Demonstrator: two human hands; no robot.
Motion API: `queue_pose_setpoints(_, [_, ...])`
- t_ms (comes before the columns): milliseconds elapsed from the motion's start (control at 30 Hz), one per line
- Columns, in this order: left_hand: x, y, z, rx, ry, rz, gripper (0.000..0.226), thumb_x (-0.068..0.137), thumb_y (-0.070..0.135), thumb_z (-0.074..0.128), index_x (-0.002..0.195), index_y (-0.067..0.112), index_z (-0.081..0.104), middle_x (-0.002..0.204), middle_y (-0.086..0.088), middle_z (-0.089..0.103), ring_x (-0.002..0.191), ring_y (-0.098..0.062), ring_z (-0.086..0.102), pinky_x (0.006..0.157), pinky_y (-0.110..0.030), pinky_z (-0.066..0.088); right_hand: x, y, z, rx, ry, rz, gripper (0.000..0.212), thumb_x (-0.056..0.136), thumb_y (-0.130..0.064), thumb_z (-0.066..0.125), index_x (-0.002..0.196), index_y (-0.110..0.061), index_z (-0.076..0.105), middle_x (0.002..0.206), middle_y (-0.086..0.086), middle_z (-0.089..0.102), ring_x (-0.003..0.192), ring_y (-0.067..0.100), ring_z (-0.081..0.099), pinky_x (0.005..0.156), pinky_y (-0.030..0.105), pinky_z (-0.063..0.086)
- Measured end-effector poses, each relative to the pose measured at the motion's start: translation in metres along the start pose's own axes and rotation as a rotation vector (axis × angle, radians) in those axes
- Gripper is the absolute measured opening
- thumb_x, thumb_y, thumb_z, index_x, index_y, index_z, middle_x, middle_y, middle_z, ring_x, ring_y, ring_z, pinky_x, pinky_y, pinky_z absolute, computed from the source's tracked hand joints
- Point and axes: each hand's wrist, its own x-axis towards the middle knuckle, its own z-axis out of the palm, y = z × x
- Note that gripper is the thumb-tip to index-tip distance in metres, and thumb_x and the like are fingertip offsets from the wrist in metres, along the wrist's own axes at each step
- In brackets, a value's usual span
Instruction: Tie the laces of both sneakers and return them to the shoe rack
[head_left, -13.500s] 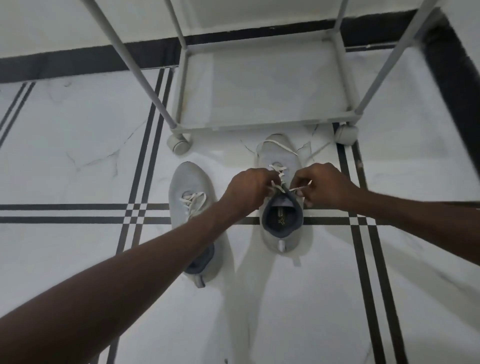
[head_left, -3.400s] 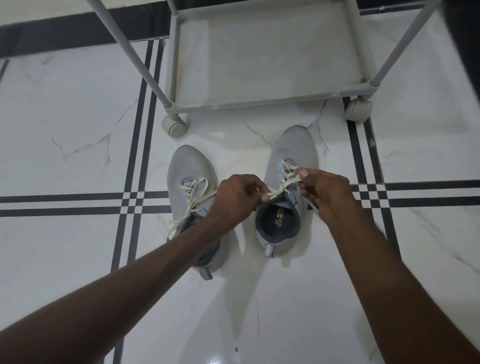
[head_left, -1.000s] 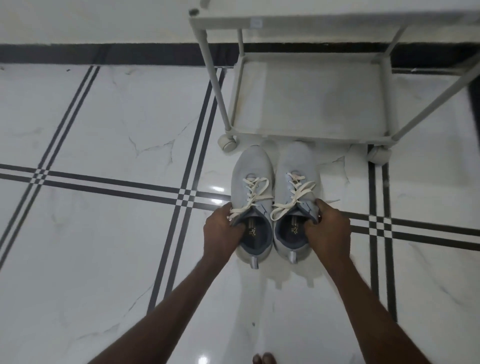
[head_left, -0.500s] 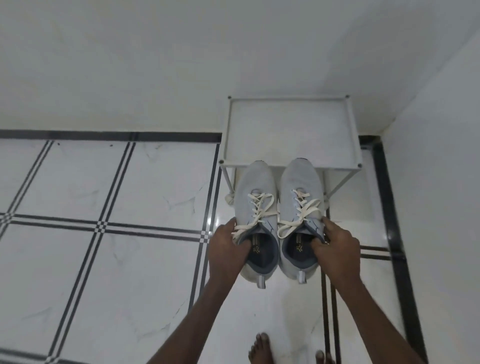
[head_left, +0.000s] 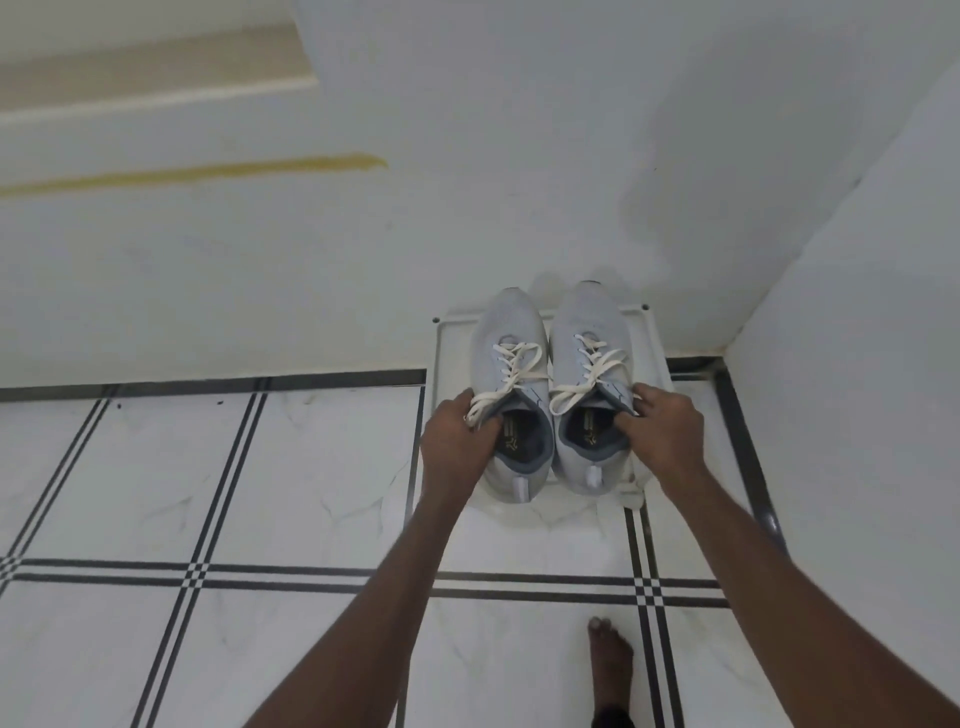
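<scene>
Two pale grey sneakers with cream laces lie side by side over the top shelf of the white shoe rack, toes toward the wall. My left hand grips the collar of the left sneaker. The right sneaker is held the same way by my right hand. Both pairs of laces look tied, with loose ends trailing toward my fingers. Whether the soles rest on the shelf I cannot tell. The sneakers cover most of the rack's top.
The rack stands in a corner between the back wall and a side wall. White marble floor with black stripes spreads to the left. My bare foot stands on the floor below the rack.
I have stood up and carried both sneakers up and forward; they now sit over the rack's top shelf rather than hanging in front of its edge.
</scene>
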Motion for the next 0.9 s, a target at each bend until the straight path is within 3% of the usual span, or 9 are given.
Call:
queue_pose_setpoints(100, [0.047,0.001,0.029,-0.021,-0.024,-0.027,0.015,0.079,0.035,0.057,0.088,0.024,0.061,0.081,-0.001,0.066,0.079,-0.021,0.061,0.071,-0.037,0.052,0.058,0.008,0.015,0.031,-0.053,0.040,0.042,0.075,-0.006,0.074,0.117,-0.007,0.070,0.107,0.011,0.075,0.100,0.024,0.069,0.084,0.027,0.050])
queue_pose_setpoints(233, [0.103,-0.006,0.077,-0.070,-0.029,-0.079,0.027,0.078,0.035,0.055,0.099,0.021,0.065,0.091,-0.006,0.066,0.089,-0.024,0.061,0.079,-0.038,0.051,0.131,0.032,0.043,0.069,-0.079,0.107,0.050,0.075,-0.006,0.075,0.124,-0.007,0.066,0.113,0.011,0.073,0.107,0.024,0.068,0.096,0.034,0.051])
queue_pose_setpoints(333, [0.134,-0.017,0.109,-0.076,-0.054,-0.120,0.021,0.082,0.031,0.056,0.100,0.022,0.064,0.092,-0.005,0.066,0.090,-0.023,0.061,0.077,-0.036,0.048,0.171,0.053,0.066,0.044,-0.110,0.138,0.052,0.075,-0.010,0.076,0.126,-0.009,0.065,0.114,0.010,0.073,0.108,0.024,0.068,0.097,0.037,0.051])
queue_pose_setpoints(433, [0.160,-0.042,0.142,-0.045,-0.094,-0.148,0.031,0.079,0.039,0.051,0.101,0.022,0.064,0.093,-0.004,0.069,0.091,-0.025,0.063,0.081,-0.039,0.051,0.202,0.073,0.087,0.047,-0.124,0.178,0.057,0.073,-0.011,0.078,0.128,-0.012,0.064,0.116,0.008,0.073,0.108,0.023,0.068,0.099,0.040,0.051])
queue_pose_setpoints(533, [0.179,-0.067,0.167,-0.039,-0.111,-0.220,0.051,0.077,0.047,0.048,0.117,0.020,0.064,0.104,-0.006,0.071,0.101,-0.027,0.064,0.090,-0.041,0.052,0.221,0.087,0.104,0.006,-0.145,0.184,0.050,0.072,-0.010,0.077,0.121,-0.009,0.067,0.110,0.009,0.074,0.104,0.025,0.069,0.096,0.040,0.052])
queue_pose_setpoints(633, [0.183,-0.065,0.170,-0.084,-0.091,-0.257,0.043,0.088,0.028,0.059,0.128,0.012,0.061,0.119,-0.013,0.067,0.113,-0.030,0.060,0.095,-0.034,0.046,0.227,0.097,0.116,-0.005,-0.173,0.176,0.055,0.073,-0.012,0.077,0.127,-0.014,0.064,0.113,0.004,0.074,0.106,0.022,0.068,0.097,0.037,0.052])
queue_pose_setpoints(700, [0.182,-0.066,0.171,-0.115,-0.086,-0.277,0.039,0.091,0.020,0.061,0.128,0.010,0.060,0.122,-0.015,0.065,0.115,-0.029,0.057,0.092,-0.030,0.041,0.228,0.104,0.121,0.003,-0.182,0.174,0.062,0.075,-0.013,0.076,0.135,-0.016,0.059,0.120,0.002,0.071,0.112,0.019,0.066,0.102,0.038,0.049])
queue_pose_setpoints(800, [0.180,-0.070,0.174,-0.113,-0.101,-0.270,0.035,0.086,0.028,0.058,0.119,0.016,0.061,0.113,-0.009,0.066,0.111,-0.029,0.059,0.087,-0.031,0.043,0.225,0.108,0.121,0.003,-0.198,0.189,0.065,0.076,-0.014,0.077,0.137,-0.016,0.056,0.124,0.004,0.069,0.114,0.021,0.065,0.103,0.040,0.049])
queue_pose_setpoints(900, [0.180,-0.068,0.171,-0.141,-0.091,-0.275,0.039,0.088,0.023,0.064,0.125,0.011,0.059,0.120,-0.013,0.063,0.114,-0.028,0.056,0.087,-0.027,0.038,0.218,0.099,0.119,-0.047,-0.224,0.138,0.047,0.079,-0.024,0.076,0.124,-0.015,0.063,0.114,0.005,0.071,0.107,0.025,0.067,0.094,0.036,0.051])
